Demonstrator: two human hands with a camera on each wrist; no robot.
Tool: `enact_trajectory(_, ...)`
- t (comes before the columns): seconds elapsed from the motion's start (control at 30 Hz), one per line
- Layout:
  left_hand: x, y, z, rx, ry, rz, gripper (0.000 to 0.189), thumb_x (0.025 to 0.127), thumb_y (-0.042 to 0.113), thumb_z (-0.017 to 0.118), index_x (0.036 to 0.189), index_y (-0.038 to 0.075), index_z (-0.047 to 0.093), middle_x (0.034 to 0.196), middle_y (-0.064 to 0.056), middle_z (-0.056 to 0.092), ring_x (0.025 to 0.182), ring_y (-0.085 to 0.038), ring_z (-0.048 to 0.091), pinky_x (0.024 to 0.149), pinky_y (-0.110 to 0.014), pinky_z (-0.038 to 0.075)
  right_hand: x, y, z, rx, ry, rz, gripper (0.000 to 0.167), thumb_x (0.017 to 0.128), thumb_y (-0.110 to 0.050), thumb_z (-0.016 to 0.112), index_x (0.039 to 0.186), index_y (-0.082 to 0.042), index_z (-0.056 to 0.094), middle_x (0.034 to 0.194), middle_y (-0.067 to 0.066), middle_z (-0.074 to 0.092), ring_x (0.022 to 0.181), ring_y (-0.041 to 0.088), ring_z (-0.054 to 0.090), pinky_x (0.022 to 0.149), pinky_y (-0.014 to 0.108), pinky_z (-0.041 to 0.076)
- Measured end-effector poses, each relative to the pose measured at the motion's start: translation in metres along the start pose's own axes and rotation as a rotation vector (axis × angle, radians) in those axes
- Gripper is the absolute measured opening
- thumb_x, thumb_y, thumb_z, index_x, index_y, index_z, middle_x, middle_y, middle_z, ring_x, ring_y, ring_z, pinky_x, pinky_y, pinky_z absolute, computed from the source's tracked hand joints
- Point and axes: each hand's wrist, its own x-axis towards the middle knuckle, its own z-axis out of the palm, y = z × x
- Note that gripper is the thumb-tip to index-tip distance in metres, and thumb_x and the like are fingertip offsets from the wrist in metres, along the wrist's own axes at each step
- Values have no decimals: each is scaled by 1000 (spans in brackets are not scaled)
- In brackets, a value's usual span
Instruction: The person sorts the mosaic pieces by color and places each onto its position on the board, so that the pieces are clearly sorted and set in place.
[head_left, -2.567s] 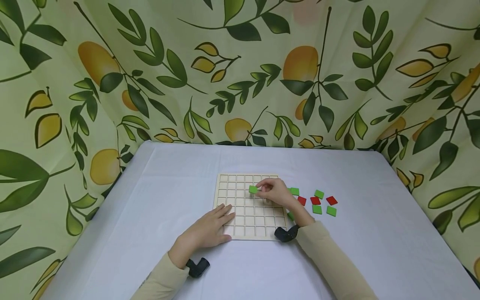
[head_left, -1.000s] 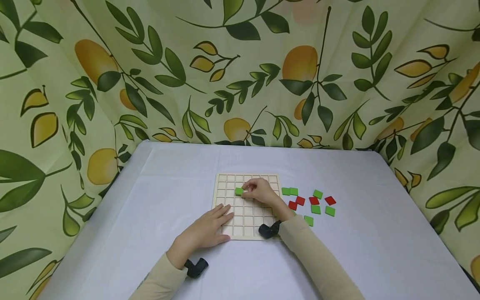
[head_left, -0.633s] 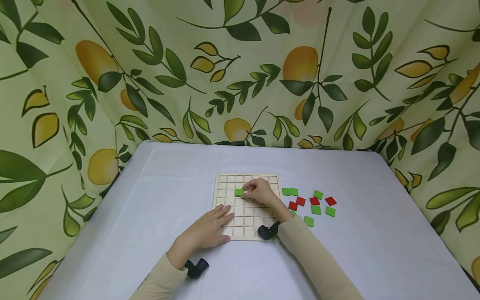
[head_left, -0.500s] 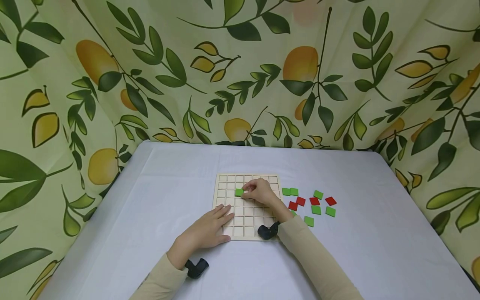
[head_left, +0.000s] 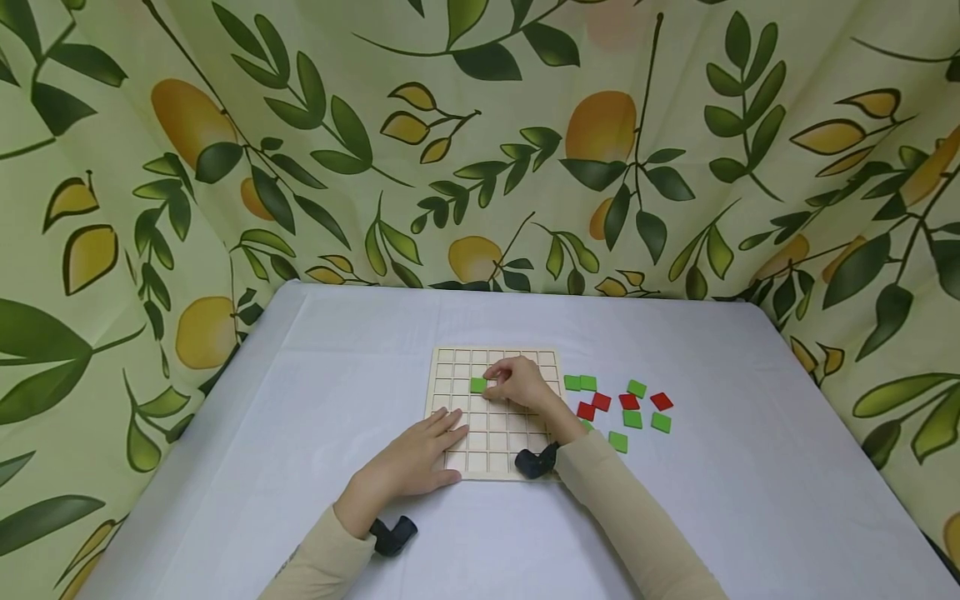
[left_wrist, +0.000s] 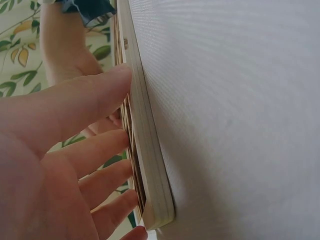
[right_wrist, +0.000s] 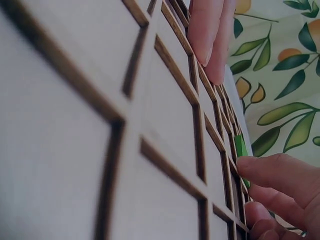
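A pale wooden grid board (head_left: 477,442) lies on the table, with raised dividers between square cells. My right hand (head_left: 521,383) is over its upper middle, thumb and fingers pinching the right side of a green square tile (head_left: 478,385). That tile sits at a grid cell; whether it lies fully down inside is hard to tell. In the right wrist view the same green tile (right_wrist: 241,147) shows at the fingertips. My left hand (head_left: 412,454) rests with spread fingers on the board's lower left edge. The left wrist view shows its thumb (left_wrist: 105,92) against the board's side (left_wrist: 155,170).
Right of the board lie several loose tiles, among them a green tile (head_left: 637,389), a red tile (head_left: 662,402) and a red tile (head_left: 586,412). A white cloth (head_left: 345,367) covers the table. A leaf-patterned curtain (head_left: 480,167) hangs behind and at both sides.
Compared with the oldest frame, my right hand has carried the green tile left and lowered it to the board. Over the last second both hands have stayed nearly still.
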Motion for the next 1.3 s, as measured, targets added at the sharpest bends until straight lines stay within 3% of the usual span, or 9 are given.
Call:
enact_trajectory(0.3,1,-1,1,5,-2,1,65,90,33,65,145,8,42,159,-11,32,150,-33,25,120,-50,29,1,-2,3,-47,-5,38,25,75,-20,81,98,-10,75,70,0,53,63,12,44,53,21,32)
enact_trajectory(0.5,0,-1,0,7,-5,1,65,90,33,64,145,8,42,159,-11,32,150,-33,25,121,-50,29,1,1,4,-10,3,43,26,75,-18,82,99,-9,76,69,0,53,64,12,44,55,20,33)
enact_trajectory(0.8,0,-1,2,8,-11,2,66,90,34,65,146,9,41,159,-11,31,150,-34,24,121,-50,29,0,-2,2,-46,-16,42,27,75,-18,81,100,-9,75,70,1,53,64,13,44,55,21,32)
enact_trajectory(1.0,2,4,4,71,-11,21,67,89,37,65,146,11,43,159,-13,31,149,-37,26,120,-50,30,-3,-2,0,-77,-20,53,27,75,-19,81,100,-10,75,70,1,52,62,13,44,53,21,31)
enact_trajectory(1.3,3,13,7,87,-10,57,65,89,38,65,146,13,43,159,-14,30,149,-38,26,119,-51,32,-11,5,-8,-78,-21,46,26,75,-17,80,99,-9,74,66,1,52,60,13,44,52,21,32)
